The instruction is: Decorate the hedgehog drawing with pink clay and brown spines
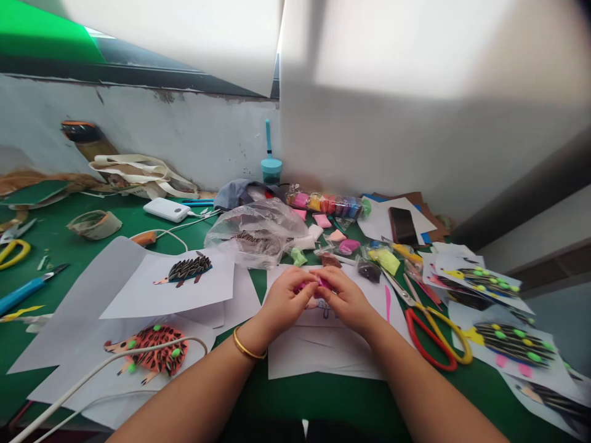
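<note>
My left hand (289,295) and my right hand (344,296) meet over a white sheet (318,357) in the middle. Their fingers are pinched together on a small piece of magenta clay (323,283), mostly covered by the fingertips. Under the hands, the sheet shows part of a drawing in blue lines with a patch of pinkish colour. A thin pink strip (388,303) lies on the paper right of my right hand. Packets of coloured clay, among them a dark one (368,269) and a light green one (298,256), lie just beyond the hands.
Scissors with red and yellow handles (434,335) lie on the right, near several hedgehog pictures (512,341). Two more hedgehog pictures (157,351) lie left, crossed by a white cable (92,375). A clear plastic bag (258,231), a phone (402,226) and a blue knife (28,292) also lie there.
</note>
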Demonstrator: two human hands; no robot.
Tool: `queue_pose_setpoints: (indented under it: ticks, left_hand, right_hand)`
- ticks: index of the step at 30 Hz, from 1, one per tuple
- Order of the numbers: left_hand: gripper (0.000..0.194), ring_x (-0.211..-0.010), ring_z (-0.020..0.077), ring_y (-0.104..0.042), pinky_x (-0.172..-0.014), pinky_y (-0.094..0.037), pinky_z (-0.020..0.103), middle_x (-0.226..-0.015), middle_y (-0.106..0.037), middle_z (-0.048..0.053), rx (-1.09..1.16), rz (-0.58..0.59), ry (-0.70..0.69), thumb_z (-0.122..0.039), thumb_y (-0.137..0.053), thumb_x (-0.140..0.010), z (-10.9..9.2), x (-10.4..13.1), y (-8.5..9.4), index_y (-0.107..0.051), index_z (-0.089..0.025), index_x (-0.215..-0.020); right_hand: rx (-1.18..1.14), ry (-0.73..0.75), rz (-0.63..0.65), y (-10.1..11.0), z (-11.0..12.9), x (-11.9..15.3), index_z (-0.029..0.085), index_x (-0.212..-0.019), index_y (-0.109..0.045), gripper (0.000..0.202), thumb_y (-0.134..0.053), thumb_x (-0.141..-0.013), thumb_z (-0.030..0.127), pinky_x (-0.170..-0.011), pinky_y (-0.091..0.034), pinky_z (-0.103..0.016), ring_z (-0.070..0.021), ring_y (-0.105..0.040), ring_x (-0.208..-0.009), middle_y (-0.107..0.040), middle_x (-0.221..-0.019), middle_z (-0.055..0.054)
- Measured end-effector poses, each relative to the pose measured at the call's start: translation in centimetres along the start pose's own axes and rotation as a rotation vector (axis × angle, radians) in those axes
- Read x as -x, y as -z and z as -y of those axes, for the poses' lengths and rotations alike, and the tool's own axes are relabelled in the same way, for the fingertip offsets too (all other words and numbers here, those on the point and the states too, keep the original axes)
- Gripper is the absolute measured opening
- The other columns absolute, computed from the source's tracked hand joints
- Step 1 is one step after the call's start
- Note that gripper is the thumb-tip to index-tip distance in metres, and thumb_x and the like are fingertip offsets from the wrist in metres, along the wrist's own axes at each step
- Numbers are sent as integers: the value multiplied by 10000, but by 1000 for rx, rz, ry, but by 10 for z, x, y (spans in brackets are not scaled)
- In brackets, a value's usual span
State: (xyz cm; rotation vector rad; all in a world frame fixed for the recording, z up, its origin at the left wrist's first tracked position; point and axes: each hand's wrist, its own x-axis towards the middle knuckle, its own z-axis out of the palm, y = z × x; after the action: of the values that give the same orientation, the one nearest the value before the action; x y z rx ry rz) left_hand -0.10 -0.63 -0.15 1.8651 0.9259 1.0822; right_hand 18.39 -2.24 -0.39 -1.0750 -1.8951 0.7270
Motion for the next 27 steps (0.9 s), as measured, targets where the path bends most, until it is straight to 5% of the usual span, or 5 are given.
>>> queue_pose_setpoints:
  ticks: [6,14,20,25,27]
  left_hand:
    - [254,-936,178,-600,-833,-485,314,-1029,-642,50,39,-24,14,-296,-601,-902,3,1,-2,-651,-240,-1145]
    - [279,-541,83,-450,-501,-358,220,-715,-518,-24,384,-166,354,-429,-577,-877,8,-6,-3,-622,-178,-990]
    - [368,-596,99,-525,-526,-405,215,-701,-573,10,500,-220,388,-525,-593,-861,7,-7,0,-621,-159,-846]
    - [372,-857,174,-643,-600,-488,244,-1032,-666,81,555,-257,417,-396,-711,-772,4,-10,0,-607,-196,-1067]
    - [354,-810,156,-627,-580,-461,230,-952,-665,63,522,-247,412,-407,-699,-786,5,-11,-1,-625,-190,-1055]
  right_hand:
    - [1,-98,87,3,0,1,229,-1349,-569,404,-466,-975,339,-967,-496,-384,-231,-623,-1120,-659,-1265,-85]
    - [656,-163,-309,45,-37,-6,210,-1076,-692,299,-434,-946,286,-948,-416,-449,-273,-572,-1051,-660,-1091,-111]
    - [888,-208,-200,46,-58,-6,257,-1223,-678,366,-454,-934,239,-925,-357,-446,-280,-534,-1082,-662,-1152,-95]
    - [925,-211,-206,43,-68,-4,262,-1139,-724,380,-511,-853,130,-943,-331,-453,-275,-524,-1089,-686,-1147,-81]
    - [933,-229,-211,44,-68,-5,253,-1172,-708,441,-521,-805,97,-979,-319,-454,-276,-512,-1138,-669,-1200,-84]
